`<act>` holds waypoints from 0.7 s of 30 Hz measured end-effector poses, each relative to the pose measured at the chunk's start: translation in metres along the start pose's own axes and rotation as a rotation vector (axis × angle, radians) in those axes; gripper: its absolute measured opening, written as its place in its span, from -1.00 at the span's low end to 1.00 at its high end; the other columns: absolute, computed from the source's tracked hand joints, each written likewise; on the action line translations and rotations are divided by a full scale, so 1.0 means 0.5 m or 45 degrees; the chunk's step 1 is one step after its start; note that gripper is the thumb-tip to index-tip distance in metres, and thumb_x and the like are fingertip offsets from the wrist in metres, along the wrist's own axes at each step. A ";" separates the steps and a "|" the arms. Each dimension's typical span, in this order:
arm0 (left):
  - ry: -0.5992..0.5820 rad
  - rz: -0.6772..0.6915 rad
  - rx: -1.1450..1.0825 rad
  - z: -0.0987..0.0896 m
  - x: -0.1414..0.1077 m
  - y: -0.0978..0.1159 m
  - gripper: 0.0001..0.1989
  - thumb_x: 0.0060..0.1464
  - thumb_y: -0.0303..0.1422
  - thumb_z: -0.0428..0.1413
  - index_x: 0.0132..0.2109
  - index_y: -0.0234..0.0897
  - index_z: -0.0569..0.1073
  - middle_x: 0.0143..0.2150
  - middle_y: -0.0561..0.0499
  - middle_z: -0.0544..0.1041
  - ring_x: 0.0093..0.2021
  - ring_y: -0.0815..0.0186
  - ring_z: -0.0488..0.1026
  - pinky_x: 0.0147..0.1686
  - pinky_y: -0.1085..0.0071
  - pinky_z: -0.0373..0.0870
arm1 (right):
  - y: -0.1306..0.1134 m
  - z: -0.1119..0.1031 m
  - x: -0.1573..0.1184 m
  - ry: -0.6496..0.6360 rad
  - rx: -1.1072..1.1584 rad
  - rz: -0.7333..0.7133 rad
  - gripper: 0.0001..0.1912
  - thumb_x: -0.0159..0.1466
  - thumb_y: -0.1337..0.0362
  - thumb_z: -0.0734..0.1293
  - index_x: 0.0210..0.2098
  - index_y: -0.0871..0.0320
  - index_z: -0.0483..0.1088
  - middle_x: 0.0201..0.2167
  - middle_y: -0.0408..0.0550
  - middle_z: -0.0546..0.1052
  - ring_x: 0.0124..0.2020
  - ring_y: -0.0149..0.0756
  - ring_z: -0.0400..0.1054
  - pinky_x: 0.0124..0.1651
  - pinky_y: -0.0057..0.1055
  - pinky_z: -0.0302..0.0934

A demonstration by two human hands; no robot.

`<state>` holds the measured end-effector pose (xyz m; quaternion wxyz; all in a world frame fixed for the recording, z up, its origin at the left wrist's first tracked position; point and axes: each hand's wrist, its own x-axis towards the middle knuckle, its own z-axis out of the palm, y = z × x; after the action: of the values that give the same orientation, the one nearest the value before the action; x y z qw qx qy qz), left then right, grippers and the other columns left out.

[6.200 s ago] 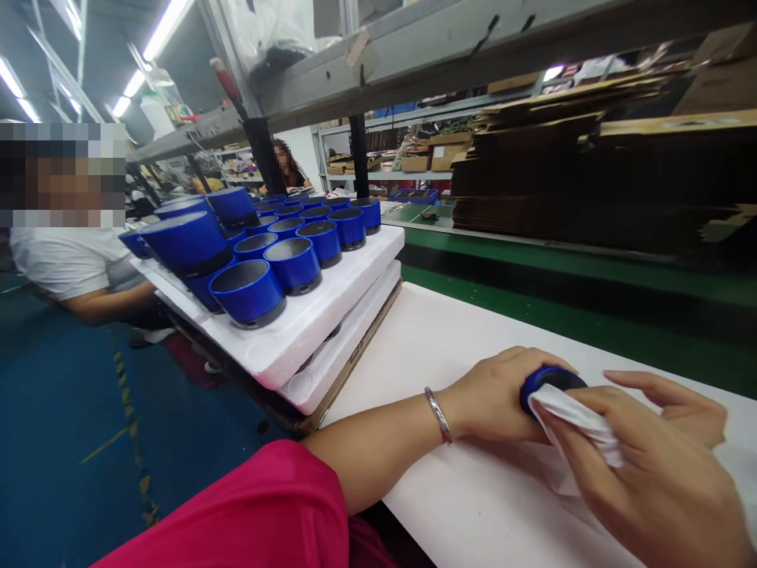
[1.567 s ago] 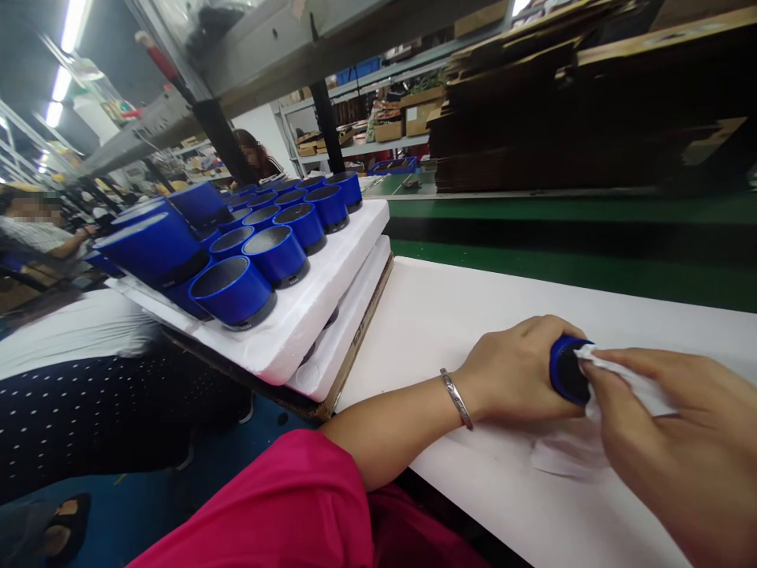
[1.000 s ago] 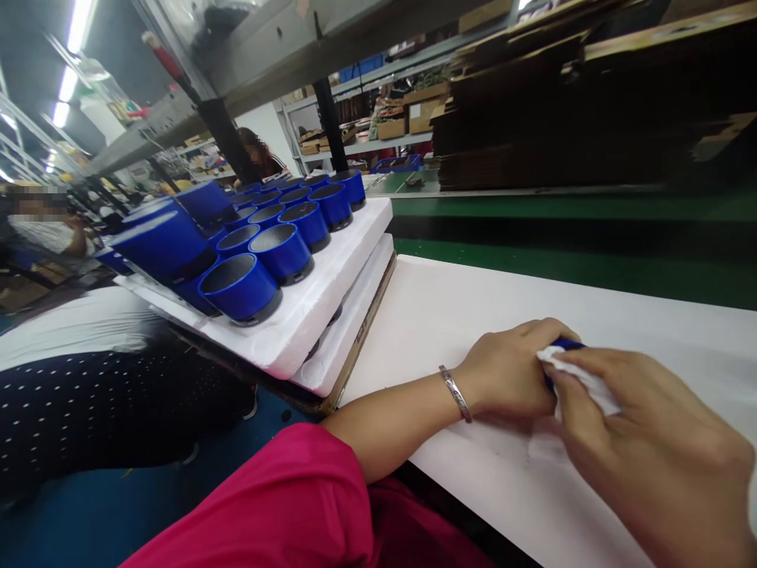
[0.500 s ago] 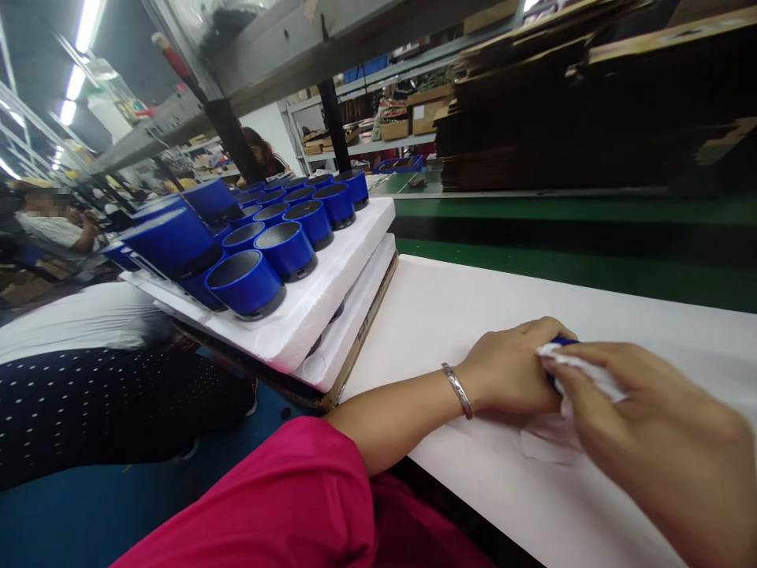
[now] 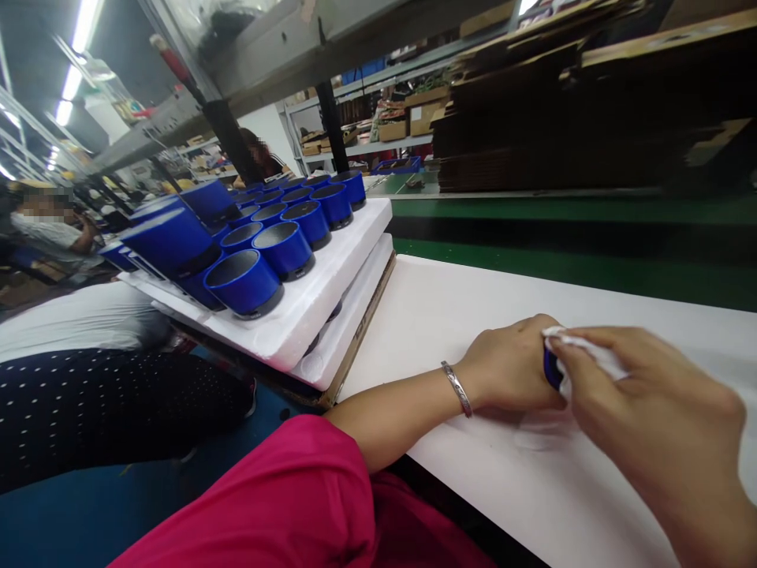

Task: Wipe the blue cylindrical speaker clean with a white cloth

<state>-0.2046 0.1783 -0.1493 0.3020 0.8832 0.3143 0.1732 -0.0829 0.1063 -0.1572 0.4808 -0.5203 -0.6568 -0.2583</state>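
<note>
Right hand (image 5: 656,410) pinching white cloth (image 5: 600,359) against the blue cylinder (image 5: 551,369), left hand (image 5: 509,363) wrapped round it, between the white tabletop (image 5: 461,308)'s far and near edges: looks mid-wipe (how much remains, can't tell)!

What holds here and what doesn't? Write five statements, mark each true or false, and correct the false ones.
1. The left hand grips a blue-rimmed piece. True.
2. The blue-rimmed piece is in full view. False: the hands partly cover it.
3. The right hand pinches a white cloth or tissue. True.
4. Blue cylinders stand on a white foam tray. True.
5. The white foam tray stands alone. False: a second foam tray lies beneath it.
</note>
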 end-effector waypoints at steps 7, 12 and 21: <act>-0.030 0.018 0.000 -0.002 0.001 0.001 -0.56 0.07 -0.25 0.16 0.07 -0.19 0.24 0.16 -0.03 0.43 0.03 0.20 0.48 -0.10 0.36 0.42 | -0.002 0.003 0.002 0.035 -0.015 -0.040 -0.79 0.42 0.23 0.24 -0.27 0.15 0.47 -0.33 -0.13 0.53 -0.33 -0.27 0.47 -0.42 -0.36 0.17; -0.027 0.018 -0.024 -0.003 0.000 0.005 -0.59 0.12 -0.24 0.12 0.08 -0.18 0.24 0.16 -0.01 0.45 0.04 0.21 0.49 -0.06 0.35 0.43 | -0.001 0.005 0.002 0.013 0.035 -0.056 -0.79 0.43 0.26 0.24 -0.25 0.18 0.48 -0.30 -0.10 0.54 -0.31 -0.26 0.47 -0.38 -0.37 0.20; -0.026 -0.025 -0.053 -0.004 0.000 0.001 -0.53 0.04 -0.25 0.16 0.07 -0.21 0.25 0.07 -0.03 0.47 -0.04 0.19 0.49 -0.08 0.32 0.44 | 0.009 0.009 -0.001 0.014 0.026 -0.015 -0.82 0.41 0.27 0.27 -0.26 0.15 0.49 -0.31 -0.14 0.54 -0.30 -0.29 0.47 -0.38 -0.41 0.20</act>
<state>-0.2055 0.1788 -0.1472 0.3252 0.8753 0.3161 0.1679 -0.0806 0.1113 -0.1603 0.4882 -0.5102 -0.6598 -0.2571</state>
